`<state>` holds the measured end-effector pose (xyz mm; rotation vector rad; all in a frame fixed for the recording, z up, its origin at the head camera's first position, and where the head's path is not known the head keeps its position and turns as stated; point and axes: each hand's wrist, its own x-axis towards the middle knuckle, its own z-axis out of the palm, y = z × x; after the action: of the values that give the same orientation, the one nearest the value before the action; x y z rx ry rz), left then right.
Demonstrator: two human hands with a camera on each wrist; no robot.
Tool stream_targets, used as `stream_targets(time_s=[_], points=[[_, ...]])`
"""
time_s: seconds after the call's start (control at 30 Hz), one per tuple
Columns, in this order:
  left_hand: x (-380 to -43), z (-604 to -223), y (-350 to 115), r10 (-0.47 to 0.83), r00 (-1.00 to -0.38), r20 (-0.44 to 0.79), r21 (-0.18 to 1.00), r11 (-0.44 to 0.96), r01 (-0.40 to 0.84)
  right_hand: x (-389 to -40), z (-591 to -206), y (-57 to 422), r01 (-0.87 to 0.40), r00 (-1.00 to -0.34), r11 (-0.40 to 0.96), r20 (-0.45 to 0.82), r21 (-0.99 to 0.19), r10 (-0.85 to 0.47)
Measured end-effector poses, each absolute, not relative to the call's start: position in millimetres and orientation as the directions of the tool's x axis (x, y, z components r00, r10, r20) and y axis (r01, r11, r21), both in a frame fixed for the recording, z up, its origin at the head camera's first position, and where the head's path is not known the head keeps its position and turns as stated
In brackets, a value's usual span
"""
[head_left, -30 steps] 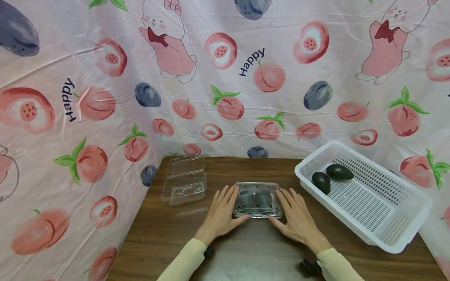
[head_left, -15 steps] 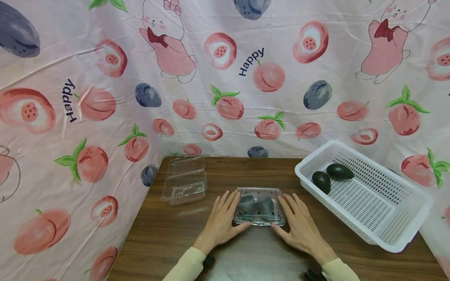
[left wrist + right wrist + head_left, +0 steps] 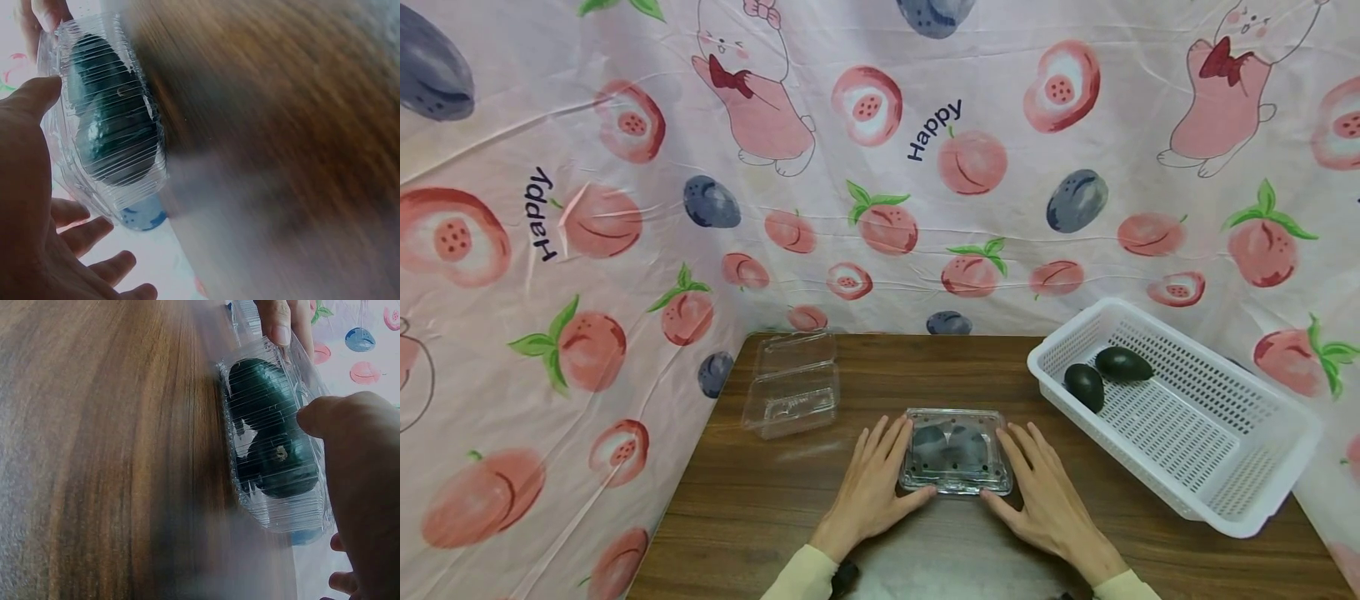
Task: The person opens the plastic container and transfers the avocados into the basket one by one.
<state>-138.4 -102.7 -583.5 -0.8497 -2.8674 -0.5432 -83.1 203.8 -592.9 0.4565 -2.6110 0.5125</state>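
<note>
A clear plastic clamshell box (image 3: pixel 957 487), its lid down, sits on the table between both hands. Two dark green avocados (image 3: pixel 282 464) show through its ribbed wall in the right wrist view. My left hand (image 3: pixel 871 493) lies along the box's left side, fingers extended, with the thumb at the near edge. On the opposite side my right hand (image 3: pixel 1047 498) mirrors it, fingers stretched along the right wall and thumb at the near corner. The left wrist view shows the left thumb on the lid's edge and its other fingers spread beside the box.
At the back left of the wooden table (image 3: pixel 737 517) stands another clear clamshell box (image 3: pixel 793 408) with its lid raised. To the right is a white perforated basket (image 3: pixel 1262 492) holding two avocados (image 3: pixel 1123 364). A fruit-print cloth (image 3: pixel 910 317) hangs behind the table.
The clamshell box has slid across the table toward the person, with both hands moving along at its sides. The basket and the raised-lid box have stayed where they were.
</note>
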Motion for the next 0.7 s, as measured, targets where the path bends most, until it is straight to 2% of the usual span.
stream_targets(time_s=[0.3, 0.7], points=[[-143.1, -583.9, -105.0, 0.528, -0.82, 0.222, 0.339, 0.746, 0.573, -81.8, -592.7, 205.2, -0.409, -0.845, 0.868, 0.475, -0.282, -0.245], [-149.7, -577.8, -101.3, 0.578, -0.797, 0.173, 0.36, 0.716, 0.598, -88.5, -590.4, 199.6, -0.451, -0.844, 0.846, 0.444, -0.284, -0.3]])
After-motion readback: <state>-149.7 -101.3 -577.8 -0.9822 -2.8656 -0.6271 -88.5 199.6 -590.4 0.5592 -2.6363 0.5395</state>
